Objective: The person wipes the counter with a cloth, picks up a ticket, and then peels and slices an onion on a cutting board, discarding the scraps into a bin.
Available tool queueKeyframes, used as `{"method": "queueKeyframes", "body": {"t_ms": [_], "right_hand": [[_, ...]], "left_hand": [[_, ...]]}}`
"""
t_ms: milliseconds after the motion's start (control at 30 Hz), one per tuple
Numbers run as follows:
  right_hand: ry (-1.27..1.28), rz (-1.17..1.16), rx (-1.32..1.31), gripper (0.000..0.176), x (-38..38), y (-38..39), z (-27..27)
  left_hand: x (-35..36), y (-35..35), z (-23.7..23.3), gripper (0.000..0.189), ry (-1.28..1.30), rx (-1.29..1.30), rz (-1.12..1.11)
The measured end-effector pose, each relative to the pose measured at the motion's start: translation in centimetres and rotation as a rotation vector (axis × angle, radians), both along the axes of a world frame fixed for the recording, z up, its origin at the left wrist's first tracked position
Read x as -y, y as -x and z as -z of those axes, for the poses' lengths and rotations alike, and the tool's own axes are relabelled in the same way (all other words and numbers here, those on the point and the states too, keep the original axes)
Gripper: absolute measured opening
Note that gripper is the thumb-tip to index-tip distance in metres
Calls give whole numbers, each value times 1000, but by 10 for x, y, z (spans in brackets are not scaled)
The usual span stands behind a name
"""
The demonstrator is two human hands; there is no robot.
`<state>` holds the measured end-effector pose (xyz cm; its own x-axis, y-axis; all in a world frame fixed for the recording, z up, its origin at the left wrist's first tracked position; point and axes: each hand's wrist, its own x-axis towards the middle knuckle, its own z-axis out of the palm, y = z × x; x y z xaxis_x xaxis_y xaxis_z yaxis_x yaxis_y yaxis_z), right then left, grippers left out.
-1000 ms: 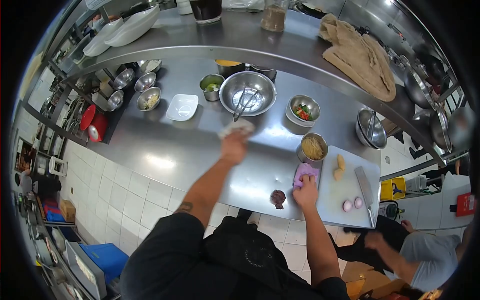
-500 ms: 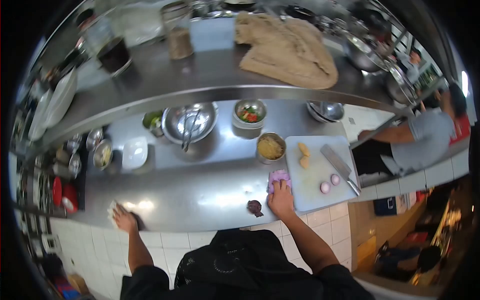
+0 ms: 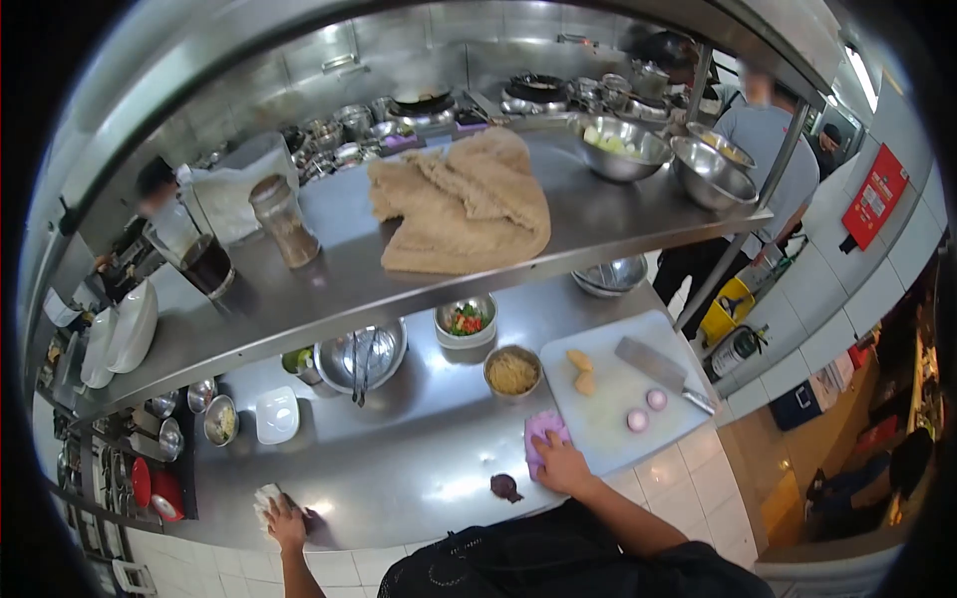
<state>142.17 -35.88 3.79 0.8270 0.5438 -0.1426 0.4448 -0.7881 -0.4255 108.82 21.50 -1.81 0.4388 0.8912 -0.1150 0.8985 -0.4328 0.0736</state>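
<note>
My left hand [image 3: 285, 524] is at the counter's near left edge, its fingers closed on a crumpled white cloth [image 3: 266, 500]. My right hand [image 3: 562, 465] grips a purple cloth [image 3: 541, 427] against the counter, beside the left edge of a white cutting board [image 3: 598, 434]. On the board lie a cleaver [image 3: 650, 363], two peeled shallots [image 3: 645, 411] and two yellowish pieces [image 3: 580, 371]. A dark reddish-brown clump [image 3: 505, 487], perhaps onion skin, lies left of my right hand. Behind the purple cloth stands a metal bowl of yellow minced food [image 3: 512, 372].
A steel shelf [image 3: 339, 289] spans the counter, carrying a tan towel [image 3: 464, 209], jars and metal bowls. Below it are a large bowl with tongs [image 3: 361, 354], a bowl of chopped vegetables [image 3: 466, 319] and a white dish [image 3: 277, 415]. A person in grey [image 3: 768, 149] stands behind the right post.
My view has tilted up, showing more of the shelf and stoves. My right hand reaches further over the purple cloth. The person in grey now appears behind the shelf post.
</note>
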Motion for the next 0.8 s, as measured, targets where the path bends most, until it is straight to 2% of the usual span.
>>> {"method": "queueKeyframes", "body": {"t_ms": [67, 100, 167, 200, 267, 300, 333, 367, 433, 500, 533, 600, 667, 700, 733, 767, 800], "right_hand": [[9, -41, -27, 63, 10, -11, -26], [-104, -40, 63, 63, 14, -16, -41], [-300, -39, 202, 58, 29, -26, -64], [-278, -68, 201, 58, 37, -33, -78], [-517, -118, 90, 49, 53, -50, -106], [-502, -169, 84, 49, 60, -56, -118], [-607, -184, 47, 45, 64, -60, -129], [-713, -192, 6, 41, 68, -63, -139], [-781, -267, -52, 42, 78, -65, -156], [-843, -335, -99, 44, 94, -67, -174], [-907, -354, -204, 43, 100, -67, -181], [-985, -406, -317, 43, 107, -75, -189], [-1303, -480, -581, 43, 110, -81, -192], [-1314, -517, -600, 43, 108, -79, -189], [-1451, -557, -875, 54, 107, -76, -183], [-1561, -584, -1162, 65, 107, -72, -175], [-1645, -595, -1459, 77, 106, -68, -168]], "left_hand": [[48, -51, -68, 56, -98, 107, 122], [79, -88, -98, 40, -289, 359, 203], [152, -171, -187, 36, -201, 935, 487], [211, -210, -249, 35, -304, 1010, 686], [303, -270, -337, 37, -432, 1174, 981], [335, -299, -377, 36, -547, 1186, 1122], [354, -330, -405, 40, -574, 1213, 1183], [371, -358, -428, 39, -551, 1149, 1084], [391, -418, -445, 39, -926, 896, 771], [369, -457, -435, 41, -486, 643, 742], [372, -450, -437, 41, -502, 648, 709], [375, -431, -446, 41, -252, 1087, 640], [415, -372, -438, 39, -167, 1313, 668], [452, -335, -426, 41, -157, 1288, 688], [483, -307, -392, 46, -393, 1204, 792], [517, -274, -380, 54, -157, 1051, 1024], [553, -253, -381, 56, 50, 750, 1140]]}}
